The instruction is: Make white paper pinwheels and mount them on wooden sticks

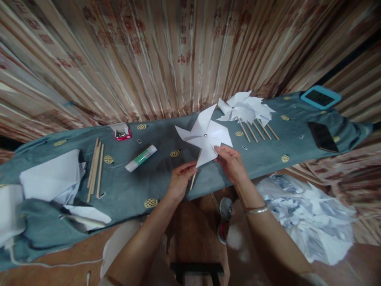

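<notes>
Paper pinwheel (212, 131) held up at centre of scene, over near side of cloth-covered counter (162, 176), blades spread round a shiny pin head (205, 136). Left hand (180, 176): fingers clamped on wooden stick (193, 180), just under lowest blade; touching that blade or just beside it, cannot tell. Right hand (229, 159): thumb and fingertips pinched together on near right blade.

Possible faults, as judged from here:
1. Creased or torn blade, from too hard a pinch or a pull against the pin head.
2. Loosened pin head or split wooden stick, from twisting paper and wood in opposite directions. Join behind paper hidden; cannot tell how firm.
3. Jammed rotation, from too tight a fixing or a blade rubbing on wood.
4. Pricked finger, from any point protruding at back; back not visible.
5. Bent blades, from crowding against the overlapping pinwheel group (247, 106), far side, to the right.
</notes>
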